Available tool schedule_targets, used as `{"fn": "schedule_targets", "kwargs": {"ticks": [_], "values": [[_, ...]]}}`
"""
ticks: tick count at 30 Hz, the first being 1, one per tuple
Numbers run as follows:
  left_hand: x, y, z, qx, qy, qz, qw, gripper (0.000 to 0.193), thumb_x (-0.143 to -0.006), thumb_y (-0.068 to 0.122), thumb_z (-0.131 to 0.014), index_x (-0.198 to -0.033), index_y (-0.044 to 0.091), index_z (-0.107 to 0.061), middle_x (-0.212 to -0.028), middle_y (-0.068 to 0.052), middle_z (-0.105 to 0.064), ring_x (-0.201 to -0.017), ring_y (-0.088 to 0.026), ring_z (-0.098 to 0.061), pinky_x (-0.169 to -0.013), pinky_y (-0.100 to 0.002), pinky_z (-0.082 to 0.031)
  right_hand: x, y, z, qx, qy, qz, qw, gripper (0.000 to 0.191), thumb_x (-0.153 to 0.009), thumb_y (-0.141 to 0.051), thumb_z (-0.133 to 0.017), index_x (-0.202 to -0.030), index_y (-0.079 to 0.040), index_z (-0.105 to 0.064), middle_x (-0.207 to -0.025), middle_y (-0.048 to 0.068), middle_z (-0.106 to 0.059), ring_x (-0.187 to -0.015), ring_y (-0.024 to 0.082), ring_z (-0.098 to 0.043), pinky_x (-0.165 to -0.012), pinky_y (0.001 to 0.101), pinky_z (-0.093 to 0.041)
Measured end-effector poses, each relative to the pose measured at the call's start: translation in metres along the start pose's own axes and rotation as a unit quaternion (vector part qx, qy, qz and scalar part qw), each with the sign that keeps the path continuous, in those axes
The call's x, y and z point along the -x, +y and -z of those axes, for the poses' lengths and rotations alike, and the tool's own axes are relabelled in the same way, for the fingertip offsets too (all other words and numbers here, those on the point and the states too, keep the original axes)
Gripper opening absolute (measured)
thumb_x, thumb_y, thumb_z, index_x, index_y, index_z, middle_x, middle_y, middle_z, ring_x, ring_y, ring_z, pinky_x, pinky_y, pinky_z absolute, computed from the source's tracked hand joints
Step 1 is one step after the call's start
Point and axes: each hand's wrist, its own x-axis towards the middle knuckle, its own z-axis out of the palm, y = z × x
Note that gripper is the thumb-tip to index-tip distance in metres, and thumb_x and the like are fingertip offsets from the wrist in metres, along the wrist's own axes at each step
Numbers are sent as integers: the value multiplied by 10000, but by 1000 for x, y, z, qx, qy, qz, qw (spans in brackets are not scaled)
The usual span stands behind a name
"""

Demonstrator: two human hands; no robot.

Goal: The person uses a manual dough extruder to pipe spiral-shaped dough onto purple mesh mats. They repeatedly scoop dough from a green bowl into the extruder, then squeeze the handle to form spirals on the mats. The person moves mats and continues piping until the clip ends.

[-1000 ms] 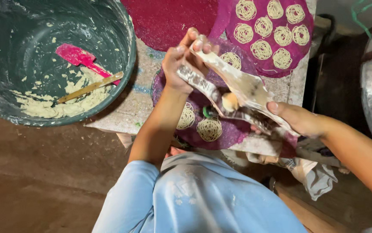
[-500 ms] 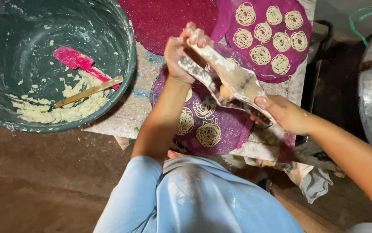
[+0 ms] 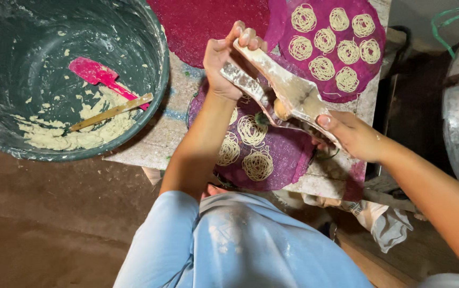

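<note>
Hands: left hand and right hand both grip the wooden noodle press | change: press sits lower over the purple mat at the counter's near edge, which now has one more coil | bowl of dough at left edge.
</note>
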Motion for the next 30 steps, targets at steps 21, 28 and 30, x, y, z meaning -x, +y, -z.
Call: {"fn": "schedule_targets", "kwargs": {"ticks": [21,28,30], "values": [[106,2,-57,-677,164,230,680,695,-964,392,-544,-1582,89,-449,-1321,-69,-696,-1076,-274,-693,-984,-413,-551,35,60,-17,-168,-43,120,978,838,-993,-728,-399,-1092,39,-722,-944,127,-754,-891,205,-721,-827,347,-594],[65,-80,-37,-31,6,146,989,576,-985,525,-553,-1365,92,-535,-1185,-89,-627,-1218,-262,-595,-1159,-487,-426,99,67,-23,-367,-30,-239,898,631,-949,-568,-429,-1118,-6,-660,-936,160,-745,-810,255,-718,-766,415,-590],[59,-100,-24,28,20,122,992,361,-1094,457,-516,-1123,101,-575,-1013,-57,-609,-1067,-230,-606,-1167,-459,-428,101,69,-16,-313,-19,-183,932,635,-991,-550,-421,-1107,28,-656,-930,160,-718,-796,237,-698,-741,388,-586]]}}
